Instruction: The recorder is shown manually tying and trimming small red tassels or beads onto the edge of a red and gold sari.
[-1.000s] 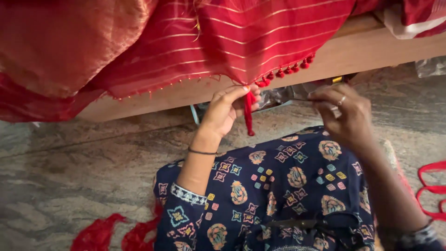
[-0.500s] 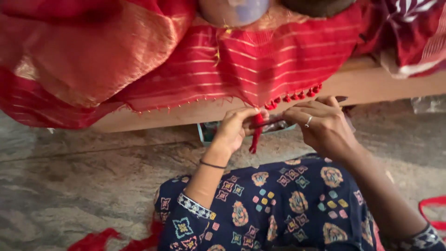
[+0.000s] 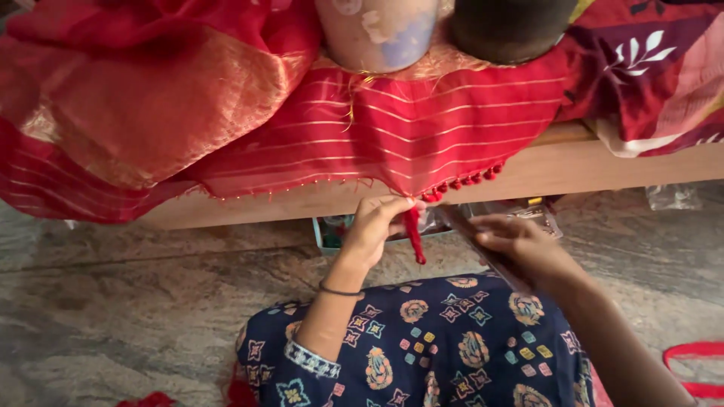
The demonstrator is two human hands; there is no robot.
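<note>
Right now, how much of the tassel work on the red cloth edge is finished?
Done: a short row of small red tassels on the hem. In hand: left hand pinches a hanging red tassel; right hand holds a thin dark tool. Left: the bare hem toward the left.

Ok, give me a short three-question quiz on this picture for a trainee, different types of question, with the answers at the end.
1. True or false: the left hand pinches a red tassel at the edge of the red striped cloth.
2. Multiple choice: what does the right hand hold? A) a dark flat comb-like tool; B) a white cup; C) a yellow ball.
3. Fill in: the cloth hangs over the edge of a wooden ____, weighted by two pots.

Key:
1. True.
2. A, though the tool is blurred, so its exact kind is unclear.
3. Ledge.
</note>
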